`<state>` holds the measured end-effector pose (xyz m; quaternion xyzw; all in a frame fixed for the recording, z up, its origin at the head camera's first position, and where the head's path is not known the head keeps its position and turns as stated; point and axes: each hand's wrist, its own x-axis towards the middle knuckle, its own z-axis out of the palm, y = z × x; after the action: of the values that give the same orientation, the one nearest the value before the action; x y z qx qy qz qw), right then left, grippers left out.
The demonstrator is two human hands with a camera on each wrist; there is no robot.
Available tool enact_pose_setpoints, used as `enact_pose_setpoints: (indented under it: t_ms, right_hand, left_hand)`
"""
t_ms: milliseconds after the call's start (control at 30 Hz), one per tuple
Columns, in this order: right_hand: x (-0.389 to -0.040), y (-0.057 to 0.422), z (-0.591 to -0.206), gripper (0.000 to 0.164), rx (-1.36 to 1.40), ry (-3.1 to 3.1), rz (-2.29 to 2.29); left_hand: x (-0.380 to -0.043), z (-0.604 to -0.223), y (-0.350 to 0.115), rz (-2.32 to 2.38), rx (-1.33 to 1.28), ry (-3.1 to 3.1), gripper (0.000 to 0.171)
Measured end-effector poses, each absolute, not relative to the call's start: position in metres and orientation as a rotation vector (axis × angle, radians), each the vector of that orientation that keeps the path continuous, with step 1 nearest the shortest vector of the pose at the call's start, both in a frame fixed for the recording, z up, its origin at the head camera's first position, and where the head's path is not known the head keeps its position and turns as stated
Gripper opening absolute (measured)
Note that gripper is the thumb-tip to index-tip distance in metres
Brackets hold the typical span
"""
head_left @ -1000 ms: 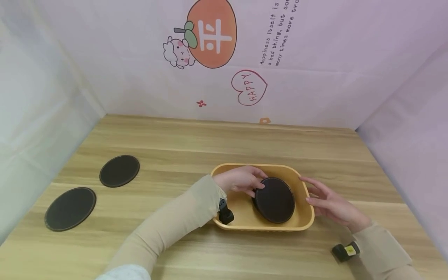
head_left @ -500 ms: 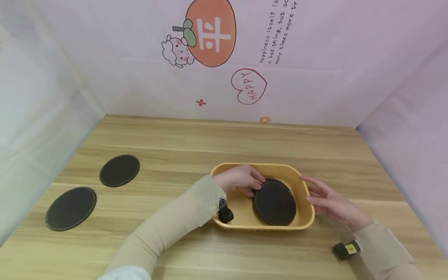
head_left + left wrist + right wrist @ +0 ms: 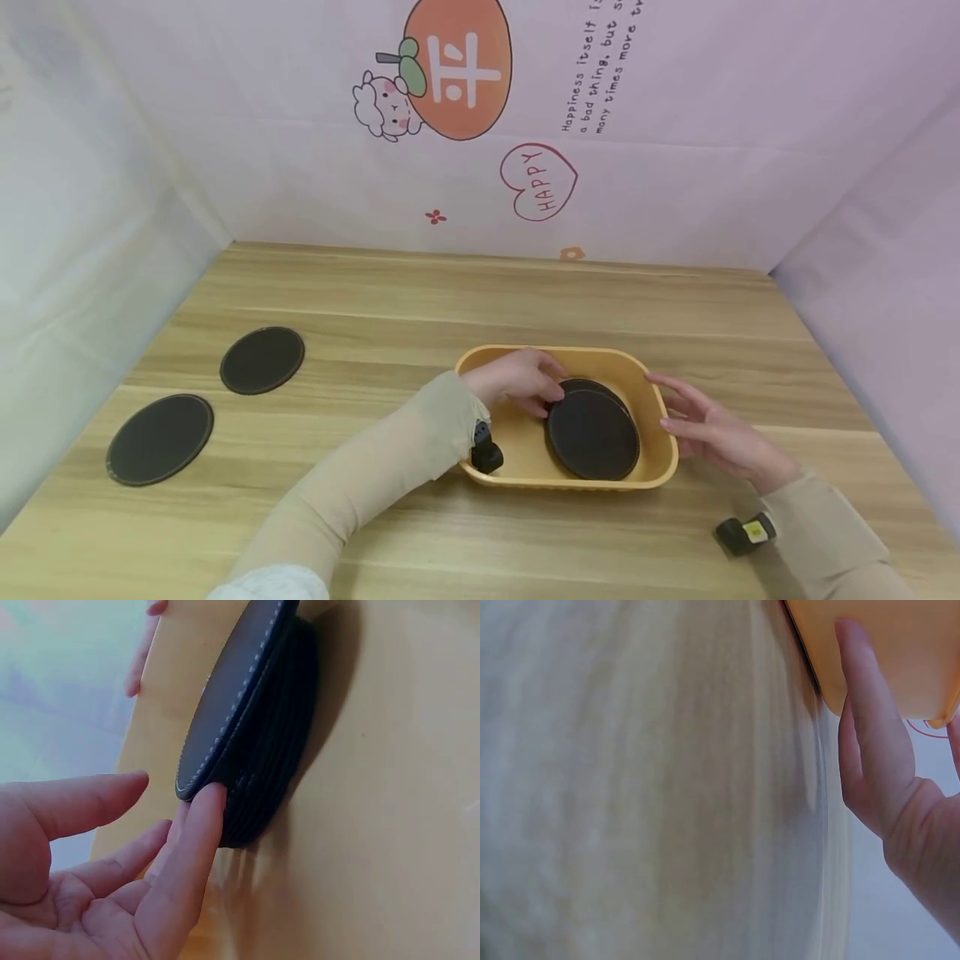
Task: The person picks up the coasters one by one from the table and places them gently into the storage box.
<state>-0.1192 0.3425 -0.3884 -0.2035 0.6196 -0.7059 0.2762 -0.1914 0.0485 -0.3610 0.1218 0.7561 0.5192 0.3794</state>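
Note:
In the head view, an orange-yellow basket [image 3: 517, 482] holds a stack of round black coasters [image 3: 592, 435]. White stitching runs round the top coaster [image 3: 225, 705] in the left wrist view; it sits tilted over several others. My left hand [image 3: 525, 382] reaches into the basket, and one fingertip touches the stack's edge while the thumb stands apart from it. At the basket's right end, my right hand [image 3: 716, 433] touches the rim and outer wall with extended fingers, as the right wrist view also shows.
Two more black coasters lie flat on the wooden table at the left, one nearer [image 3: 160, 439] and one farther [image 3: 262, 360]. A printed white cloth [image 3: 337, 192] hangs behind the table, with plain cloth at both sides.
The top coaster has come down and toward me onto the stack, so the coaster edge beneath shows behind it. My left fingers have eased off it. My right hand stays at the basket.

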Motion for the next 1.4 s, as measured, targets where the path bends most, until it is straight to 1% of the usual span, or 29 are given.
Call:
enact_pose_setpoints:
  t_ms: [233,400,700,833,1133,1400]
  right_hand:
    - [-0.120,0.343,-0.386,0.059,-0.544,1.668,-1.895]
    - [-0.119,0.343,-0.388,0.059,-0.539,1.677,-1.889]
    - [-0.116,0.343,-0.390,0.059,-0.573,1.659,-1.892]
    - [-0.116,0.344,-0.389,0.059,-0.560,1.669,-1.886]
    - [-0.118,0.342,-0.385,0.058,-0.543,1.680,-1.881]
    - [-0.115,0.341,-0.386,0.059,-0.554,1.697,-1.877]
  left_hand:
    - [-0.194,-0.361,0.048,1.319,0.346,1.982,0.032]
    - [-0.194,-0.360,0.047,1.333,0.361,1.973,0.031]
    - [-0.199,-0.348,0.035,1.527,0.375,1.771,0.038]
    - [-0.203,-0.338,0.027,1.534,0.404,1.743,0.040]
    - [-0.214,-0.309,-0.010,1.542,0.543,1.803,0.040]
    - [-0.215,-0.305,-0.054,1.472,0.503,1.953,0.043]
